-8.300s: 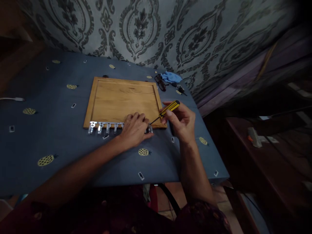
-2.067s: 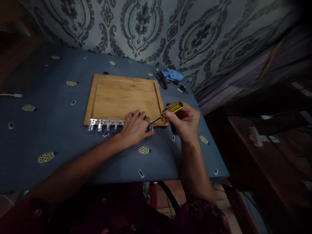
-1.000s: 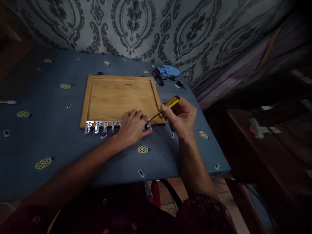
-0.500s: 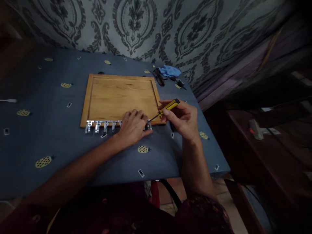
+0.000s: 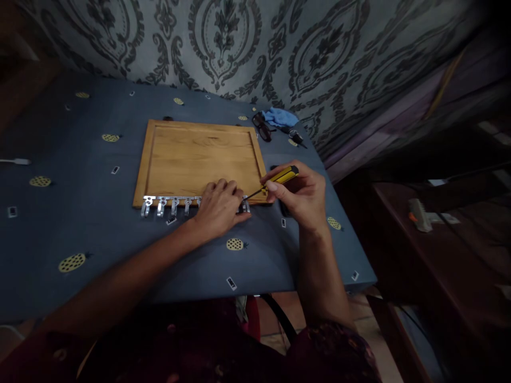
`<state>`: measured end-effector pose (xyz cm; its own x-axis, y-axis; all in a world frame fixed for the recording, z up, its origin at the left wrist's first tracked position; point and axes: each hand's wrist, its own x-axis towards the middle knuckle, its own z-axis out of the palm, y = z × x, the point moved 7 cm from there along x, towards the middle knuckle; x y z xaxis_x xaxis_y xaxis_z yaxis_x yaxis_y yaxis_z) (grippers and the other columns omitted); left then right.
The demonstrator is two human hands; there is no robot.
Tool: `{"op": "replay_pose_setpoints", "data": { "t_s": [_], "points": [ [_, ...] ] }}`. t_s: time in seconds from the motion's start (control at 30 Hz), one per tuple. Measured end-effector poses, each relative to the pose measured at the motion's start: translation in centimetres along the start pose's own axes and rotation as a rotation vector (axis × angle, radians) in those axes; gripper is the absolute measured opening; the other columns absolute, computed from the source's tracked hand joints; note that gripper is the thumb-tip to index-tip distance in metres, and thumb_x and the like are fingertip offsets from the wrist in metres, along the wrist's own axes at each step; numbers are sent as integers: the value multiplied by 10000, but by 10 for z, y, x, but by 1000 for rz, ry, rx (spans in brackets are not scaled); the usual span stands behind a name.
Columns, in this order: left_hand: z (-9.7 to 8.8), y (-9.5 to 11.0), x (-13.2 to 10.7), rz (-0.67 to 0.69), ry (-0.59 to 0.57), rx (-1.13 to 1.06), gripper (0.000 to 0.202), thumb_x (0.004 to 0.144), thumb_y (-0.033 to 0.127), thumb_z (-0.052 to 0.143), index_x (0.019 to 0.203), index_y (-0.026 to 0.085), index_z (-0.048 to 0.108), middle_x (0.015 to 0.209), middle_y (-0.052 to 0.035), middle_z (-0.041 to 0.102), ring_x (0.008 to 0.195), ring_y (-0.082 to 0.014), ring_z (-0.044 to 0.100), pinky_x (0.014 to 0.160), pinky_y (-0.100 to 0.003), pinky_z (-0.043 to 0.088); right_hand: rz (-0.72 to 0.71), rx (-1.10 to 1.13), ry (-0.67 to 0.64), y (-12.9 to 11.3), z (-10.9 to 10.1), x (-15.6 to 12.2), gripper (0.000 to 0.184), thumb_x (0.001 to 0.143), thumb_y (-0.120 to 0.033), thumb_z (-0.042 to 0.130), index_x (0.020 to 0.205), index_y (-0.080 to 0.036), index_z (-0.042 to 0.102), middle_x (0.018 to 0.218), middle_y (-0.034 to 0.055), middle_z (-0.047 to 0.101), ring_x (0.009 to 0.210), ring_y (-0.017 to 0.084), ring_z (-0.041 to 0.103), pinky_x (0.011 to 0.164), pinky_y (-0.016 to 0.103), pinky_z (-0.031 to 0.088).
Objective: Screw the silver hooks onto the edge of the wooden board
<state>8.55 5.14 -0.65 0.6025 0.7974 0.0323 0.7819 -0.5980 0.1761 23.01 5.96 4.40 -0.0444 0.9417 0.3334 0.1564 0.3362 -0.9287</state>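
Observation:
A wooden board point(image 5: 199, 154) with a raised frame lies flat on the table. Along its near edge runs a metal hook rail point(image 5: 162, 206) with several hooks hanging over the side. My left hand point(image 5: 219, 210) is closed over the right part of the rail, fingers on top and thumb at the near edge, hiding some hooks. In my right hand point(image 5: 305, 197) is a yellow and black screwdriver point(image 5: 284, 175), pinched between thumb and fingers. Its shaft slants down left to the rail's right end, beside my left hand; the tip's exact contact is too small to make out.
Sunglasses point(image 5: 262, 126), a blue cloth point(image 5: 281, 116) and keys point(image 5: 296, 136) lie beyond the board's right corner. A dark object sits partly hidden behind my right hand. A white cable end point(image 5: 18, 161) rests at left. The tablecloth point(image 5: 191, 266) has a pineapple print.
My right hand has shifted slightly right, and the screwdriver lies at a somewhat flatter angle. My left hand stays on the rail. The whole view has moved a little.

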Motion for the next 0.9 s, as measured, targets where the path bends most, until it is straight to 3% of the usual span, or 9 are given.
{"op": "replay_pose_setpoints", "data": {
  "t_s": [0.1, 0.2, 0.43, 0.63, 0.9],
  "points": [
    [1, 0, 0, 3, 15, 2, 494, 1015, 556, 669, 1278, 139, 702, 1282, -141, 679, 1242, -338, 580, 1002, -441, 443, -3, -18, -50, -1, -1, 0, 383, 753, -541, 930, 925, -225, 800, 812, 5, 786, 508, 93, 643, 532, 249, 589],
    [2, 0, 0, 7, 21, 7, 493, 1015, 559, 667, 1278, 143, 701, 1287, -138, 677, 1241, -336, 580, 1001, -440, 440, -26, -30, -31, -3, -2, -1, 350, 755, -520, 934, 859, -214, 801, 758, -5, 758, 490, 84, 623, 522, 242, 576],
    [1, -1, 0, -1, 9, 6, 496, 1021, 556, 656, 1299, 147, 694, 1292, -138, 676, 1253, -333, 577, 1010, -436, 437, -84, -31, 107, 0, 1, -2, 367, 668, -498, 992, 735, -236, 742, 715, -34, 718, 435, 77, 570, 393, 231, 499],
    [-1, 0, -1, -11, -32, -6, 485, 1029, 550, 647, 1292, 146, 699, 1331, -144, 662, 1293, -340, 565, 1034, -443, 440, -227, -41, 257, -1, -8, -5, 365, 800, -571, 886, 771, -261, 696, 686, -30, 667, 402, 77, 524, 343, 240, 421],
    [0, 0, 0, 3, 22, -3, 474, 1014, 547, 673, 1267, 148, 704, 1288, -139, 678, 1241, -338, 581, 1001, -443, 448, -182, -103, 209, 4, -5, -3, 429, 814, -607, 859, 735, -250, 634, 656, -40, 619, 410, 89, 531, 347, 253, 416]
  ]
}}
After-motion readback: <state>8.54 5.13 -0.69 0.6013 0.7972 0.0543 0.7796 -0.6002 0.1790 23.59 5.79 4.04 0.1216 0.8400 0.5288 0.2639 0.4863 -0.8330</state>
